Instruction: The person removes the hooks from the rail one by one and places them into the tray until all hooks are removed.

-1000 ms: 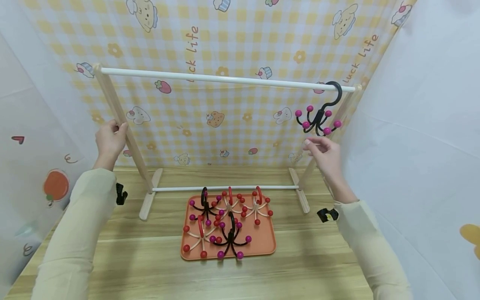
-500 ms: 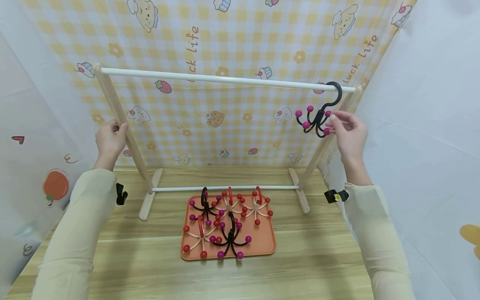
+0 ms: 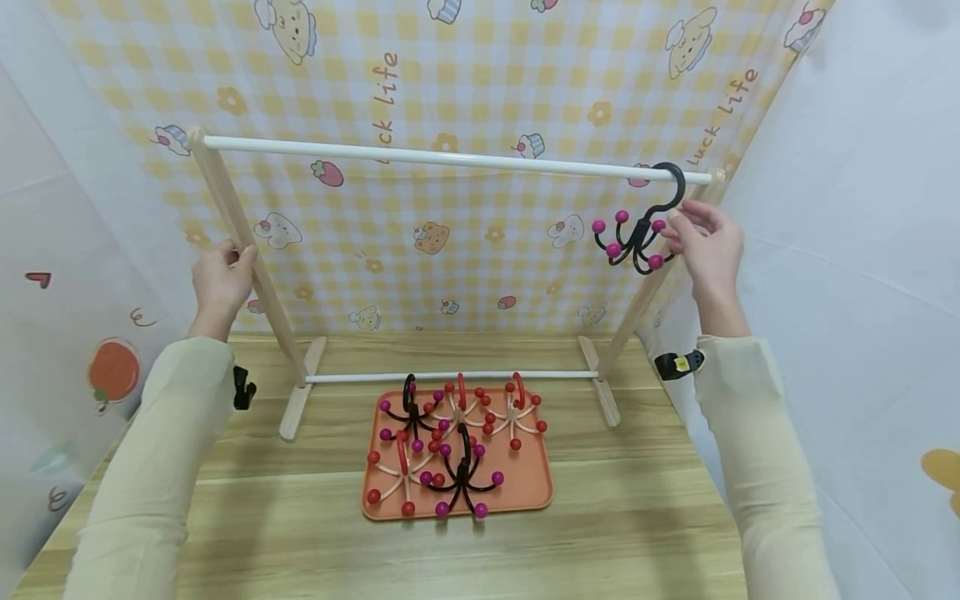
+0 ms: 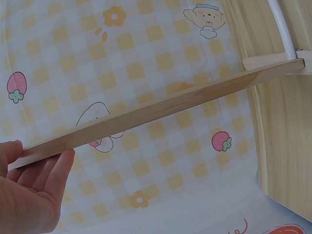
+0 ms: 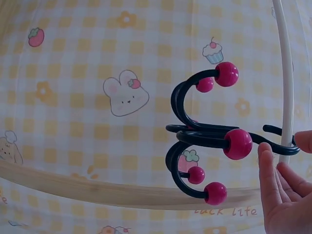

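Observation:
My left hand (image 3: 222, 279) grips the left wooden post (image 3: 272, 304) of a hanging rack, thumb on one side and fingers on the other in the left wrist view. Near the right end of the rack's white top rod (image 3: 450, 158) hangs a black multi-prong hook (image 3: 640, 233) tipped with magenta balls. My right hand (image 3: 711, 250) is raised beside its curved neck. In the right wrist view the thumb (image 5: 303, 141) and the extended fingers (image 5: 270, 178) stand apart on either side of the black hook.
An orange tray (image 3: 528, 492) on the wooden table (image 3: 300, 533) holds several similar hooks, some black with magenta balls, others pale with red balls and red hooks. A lower white rod (image 3: 360, 378) joins the rack's feet. A checked cloth (image 3: 480, 83) hangs behind.
My right hand has moved from below the hanging black hook, up and right, to beside its neck. The left hand stays on the post.

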A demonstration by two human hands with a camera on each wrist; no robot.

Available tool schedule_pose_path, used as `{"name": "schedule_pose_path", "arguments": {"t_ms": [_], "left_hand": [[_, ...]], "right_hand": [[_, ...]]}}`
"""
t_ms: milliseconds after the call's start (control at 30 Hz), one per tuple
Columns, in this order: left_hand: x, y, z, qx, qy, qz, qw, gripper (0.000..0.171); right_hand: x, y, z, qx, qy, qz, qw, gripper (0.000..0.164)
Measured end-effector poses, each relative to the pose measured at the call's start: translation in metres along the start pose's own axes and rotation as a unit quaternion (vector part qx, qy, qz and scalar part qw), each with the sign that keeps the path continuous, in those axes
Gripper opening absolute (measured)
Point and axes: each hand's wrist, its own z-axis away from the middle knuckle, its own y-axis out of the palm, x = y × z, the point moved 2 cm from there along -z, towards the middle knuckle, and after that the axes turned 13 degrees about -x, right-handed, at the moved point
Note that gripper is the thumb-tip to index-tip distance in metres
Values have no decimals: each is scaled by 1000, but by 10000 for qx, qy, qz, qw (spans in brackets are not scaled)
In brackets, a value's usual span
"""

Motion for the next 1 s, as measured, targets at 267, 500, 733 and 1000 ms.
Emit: {"name": "schedule_pose_path", "arguments": {"t_ms": [267, 500, 733, 1000], "left_hand": [[-2, -1, 1, 1, -27, 15, 10000, 36], [-1, -1, 0, -18, 8, 18, 10000, 36], [-2, 1, -1, 31, -8, 102, 9999, 37], [-2, 1, -1, 0, -3, 66, 10000, 38]], "right_hand": [[9, 7, -7, 304, 368, 212, 9986, 46], [14, 11, -11, 210, 409, 120, 9989, 38], [17, 11, -13, 148, 316, 237, 9991, 30], [17, 12, -11, 316, 101, -49, 9994, 26]]}}
